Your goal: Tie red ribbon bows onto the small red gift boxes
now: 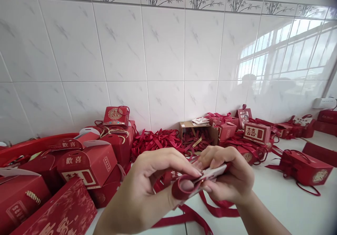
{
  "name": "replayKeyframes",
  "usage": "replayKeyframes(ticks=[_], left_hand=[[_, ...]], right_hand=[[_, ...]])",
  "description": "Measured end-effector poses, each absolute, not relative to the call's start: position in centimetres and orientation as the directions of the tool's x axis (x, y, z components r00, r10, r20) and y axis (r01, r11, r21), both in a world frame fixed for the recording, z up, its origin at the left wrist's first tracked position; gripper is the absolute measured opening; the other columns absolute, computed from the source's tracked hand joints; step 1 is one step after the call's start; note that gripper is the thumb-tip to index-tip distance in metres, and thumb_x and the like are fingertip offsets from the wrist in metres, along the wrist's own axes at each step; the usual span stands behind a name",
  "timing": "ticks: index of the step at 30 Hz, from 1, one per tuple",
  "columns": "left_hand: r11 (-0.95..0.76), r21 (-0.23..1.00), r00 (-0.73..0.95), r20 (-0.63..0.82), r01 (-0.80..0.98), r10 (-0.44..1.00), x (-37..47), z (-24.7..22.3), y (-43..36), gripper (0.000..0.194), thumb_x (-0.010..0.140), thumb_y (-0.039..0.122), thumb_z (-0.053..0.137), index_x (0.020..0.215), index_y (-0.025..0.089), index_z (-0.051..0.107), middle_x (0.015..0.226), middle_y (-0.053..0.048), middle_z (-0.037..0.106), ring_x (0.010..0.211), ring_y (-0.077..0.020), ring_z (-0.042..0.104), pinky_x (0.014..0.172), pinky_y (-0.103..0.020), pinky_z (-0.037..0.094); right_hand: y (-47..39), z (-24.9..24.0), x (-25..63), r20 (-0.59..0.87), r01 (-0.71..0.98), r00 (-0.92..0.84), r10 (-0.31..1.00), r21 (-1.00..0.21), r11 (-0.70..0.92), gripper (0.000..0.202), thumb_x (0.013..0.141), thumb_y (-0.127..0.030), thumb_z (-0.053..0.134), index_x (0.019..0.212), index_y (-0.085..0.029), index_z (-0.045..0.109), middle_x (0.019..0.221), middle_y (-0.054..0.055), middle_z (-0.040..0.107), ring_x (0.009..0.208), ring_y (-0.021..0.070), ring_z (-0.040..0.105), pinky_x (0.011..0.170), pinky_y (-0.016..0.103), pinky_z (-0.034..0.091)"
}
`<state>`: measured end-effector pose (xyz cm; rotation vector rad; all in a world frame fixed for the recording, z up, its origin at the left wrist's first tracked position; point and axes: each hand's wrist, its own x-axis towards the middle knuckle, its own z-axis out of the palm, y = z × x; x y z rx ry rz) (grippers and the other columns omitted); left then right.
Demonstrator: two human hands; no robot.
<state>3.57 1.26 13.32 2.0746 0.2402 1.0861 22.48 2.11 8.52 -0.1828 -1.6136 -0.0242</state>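
Observation:
A red ribbon (181, 187) is looped around the thumb of my left hand (142, 189), whose finger and thumb pinch it. My right hand (237, 175) is closed on a small, light-faced printed card (216, 171) with red on it, and the ribbon passes close by its fingertips. Both hands meet above the white table, fingertips nearly touching. Long tails of ribbon hang below them onto the tabletop. Whether the ribbon runs through the card is hidden by the fingers.
Red gift boxes (89, 161) are stacked at left, before a red basin (44, 145). A heap of ribbons (158, 140) and an open carton (213, 135) lie behind my hands. More boxes with ribbons (305, 166) stand at right. A tiled wall (163, 49) closes the back.

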Motion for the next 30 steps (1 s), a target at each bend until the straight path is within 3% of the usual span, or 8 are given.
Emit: replayKeyframes(ticks=[5,9,18,21,25,30], left_hand=[[-0.668,0.718,0.631,0.614,-0.196,0.474,4.3,12.7,1.4,0.029,0.074,0.004,0.065,0.096,0.022,0.062,0.094,-0.005,0.065,0.084,-0.0188,0.066,0.071,-0.029,0.058],[-0.773,0.579,0.535,0.752,-0.257,0.385,5.5,12.3,1.8,0.032,0.071,-0.004,0.067,0.090,0.022,0.064,0.089,-0.002,0.065,0.082,-0.0142,0.065,0.074,-0.025,0.057],[-0.846,0.512,0.410,0.811,-0.149,0.418,6.5,12.0,1.9,0.028,0.074,-0.001,0.067,0.091,0.022,0.065,0.090,-0.001,0.068,0.092,-0.0183,0.067,0.076,-0.027,0.059],[-0.861,0.479,0.414,0.828,-0.173,0.378,6.7,11.8,2.4,0.029,0.073,-0.001,0.068,0.091,0.021,0.065,0.091,-0.001,0.069,0.096,-0.0184,0.066,0.084,-0.029,0.058],[-0.897,0.408,0.402,0.860,-0.170,0.315,6.4,11.7,3.1,0.029,0.074,-0.003,0.066,0.091,0.020,0.065,0.089,-0.001,0.070,0.102,-0.0190,0.065,0.091,-0.031,0.055],[-0.975,0.210,0.351,0.921,-0.075,0.171,5.7,11.9,3.6,0.026,0.077,-0.003,0.060,0.088,0.021,0.065,0.084,-0.003,0.070,0.087,-0.0181,0.067,0.081,-0.034,0.056]], right_hand=[[1.9,9.0,22.5,1.000,0.155,0.016,0.018,-0.020,0.988,0.023,0.078,-0.026,0.070,0.090,-0.021,0.051,0.064,0.002,0.062,0.052,0.0168,0.061,0.048,0.031,0.054],[2.2,9.1,22.4,0.997,0.162,0.070,-0.025,0.013,0.987,0.022,0.078,-0.024,0.070,0.090,-0.020,0.052,0.067,0.003,0.063,0.055,0.0177,0.064,0.049,0.032,0.056],[3.2,9.2,22.6,0.990,0.198,0.117,-0.077,0.053,0.979,0.021,0.078,-0.020,0.069,0.090,-0.020,0.052,0.069,0.002,0.063,0.057,0.0166,0.063,0.051,0.031,0.058],[3.3,9.1,22.7,0.991,0.206,0.104,-0.086,0.064,0.977,0.021,0.078,-0.018,0.069,0.091,-0.020,0.052,0.071,0.002,0.064,0.058,0.0159,0.063,0.054,0.031,0.059],[3.4,8.9,22.9,0.997,0.191,0.045,-0.058,0.048,0.980,0.025,0.077,-0.015,0.070,0.094,-0.020,0.052,0.076,0.003,0.064,0.062,0.0161,0.063,0.057,0.032,0.059],[2.9,9.1,23.4,0.996,0.268,-0.037,0.078,-0.065,0.961,0.024,0.078,-0.016,0.070,0.095,-0.021,0.053,0.086,0.005,0.063,0.082,0.0214,0.064,0.071,0.040,0.057]])
